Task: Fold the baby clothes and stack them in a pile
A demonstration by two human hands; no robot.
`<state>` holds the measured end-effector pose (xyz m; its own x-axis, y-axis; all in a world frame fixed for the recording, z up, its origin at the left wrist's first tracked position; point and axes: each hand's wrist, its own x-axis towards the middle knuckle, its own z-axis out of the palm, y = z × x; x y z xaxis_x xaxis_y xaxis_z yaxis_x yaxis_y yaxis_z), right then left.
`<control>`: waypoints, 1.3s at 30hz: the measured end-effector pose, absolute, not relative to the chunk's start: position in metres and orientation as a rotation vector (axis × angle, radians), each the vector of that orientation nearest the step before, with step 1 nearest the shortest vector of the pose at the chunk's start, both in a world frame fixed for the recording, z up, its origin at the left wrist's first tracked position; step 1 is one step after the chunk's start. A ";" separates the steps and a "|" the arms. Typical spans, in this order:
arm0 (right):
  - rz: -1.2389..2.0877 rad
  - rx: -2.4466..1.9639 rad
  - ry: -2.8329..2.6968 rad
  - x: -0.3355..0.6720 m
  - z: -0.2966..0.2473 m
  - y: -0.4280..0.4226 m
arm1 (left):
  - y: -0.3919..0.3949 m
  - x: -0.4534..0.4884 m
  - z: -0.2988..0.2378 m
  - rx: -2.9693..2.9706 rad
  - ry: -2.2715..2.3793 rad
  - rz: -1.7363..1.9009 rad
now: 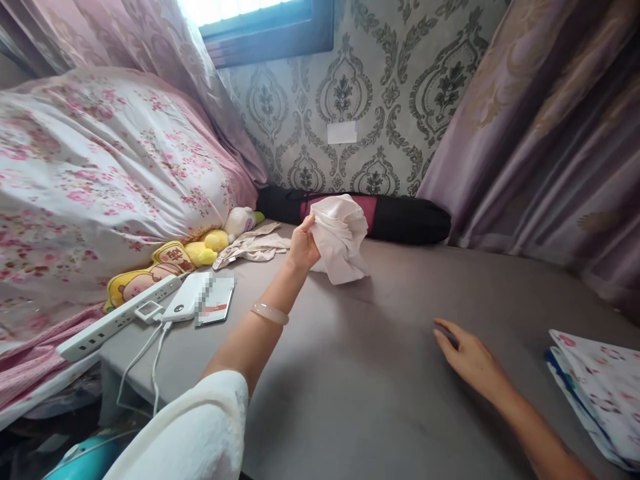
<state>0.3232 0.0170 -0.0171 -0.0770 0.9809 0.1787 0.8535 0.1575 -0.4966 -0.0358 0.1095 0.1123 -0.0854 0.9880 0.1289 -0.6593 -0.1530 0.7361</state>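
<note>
Left hand pinches the cloth at one edge, just in front of the bag; right hand, well apart from the bag on its near side, holds nothing — thumb and finger stand a little open. Such cloth should be light, soft and not fragile, I judge, and would droop easily — so two corners seem the better hold.

Fabrics and bag on grey surface
</note>
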 end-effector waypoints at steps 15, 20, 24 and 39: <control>0.610 -1.143 -1.416 0.220 0.048 0.046 | 0.068 0.024 0.090 0.693 0.574 1.236; 0.420 -1.122 -1.642 0.208 0.041 0.028 | 0.068 0.007 0.081 0.637 0.640 1.278; 0.424 -1.158 -1.629 0.202 0.040 0.034 | 0.062 0.003 0.078 0.646 0.673 1.318; 0.549 -1.091 -1.433 0.245 0.093 0.077 | 0.028 0.010 0.058 0.771 0.818 1.204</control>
<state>0.2447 0.0772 0.0931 0.1316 0.8539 0.5035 0.2989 0.4501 -0.8415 0.0104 0.0283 0.0578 0.1591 0.9790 -0.1272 -0.4787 0.1892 0.8573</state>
